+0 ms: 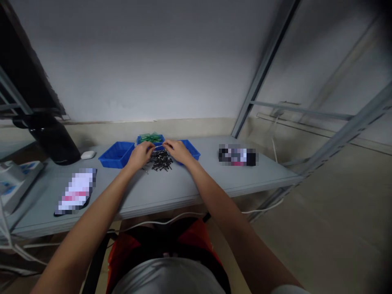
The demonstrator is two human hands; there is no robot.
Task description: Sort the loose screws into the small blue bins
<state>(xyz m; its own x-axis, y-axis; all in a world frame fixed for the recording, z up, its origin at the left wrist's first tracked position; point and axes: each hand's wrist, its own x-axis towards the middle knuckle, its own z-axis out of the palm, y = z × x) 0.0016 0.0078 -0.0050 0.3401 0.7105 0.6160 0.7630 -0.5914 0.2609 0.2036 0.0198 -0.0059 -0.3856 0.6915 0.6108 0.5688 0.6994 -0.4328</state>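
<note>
My left hand (pixel 142 154) and my right hand (pixel 177 151) meet above the middle of the table, fingers pinched. Between their fingertips stretches a thin, light-coloured rod (pixel 158 146), gripped at both ends; its exact kind is too small to make out. Just beneath lies a pile of dark screws (pixel 161 162), some spread toward my left hand. Behind the hands stands a blue bin holding green pieces (pixel 150 138). Left of my left hand sits another blue bin (pixel 117 155). A third blue bin (pixel 191 149) is partly hidden by my right hand and forearm.
Two phones with blurred screens, one at left (pixel 76 191) and one at right (pixel 237 156), lie on the grey table (pixel 171 188). A black bottle (pixel 53 139), a white earbud case (pixel 87 154) and a power strip (pixel 21 183) occupy the left. Metal posts (pixel 263 69) rise at right.
</note>
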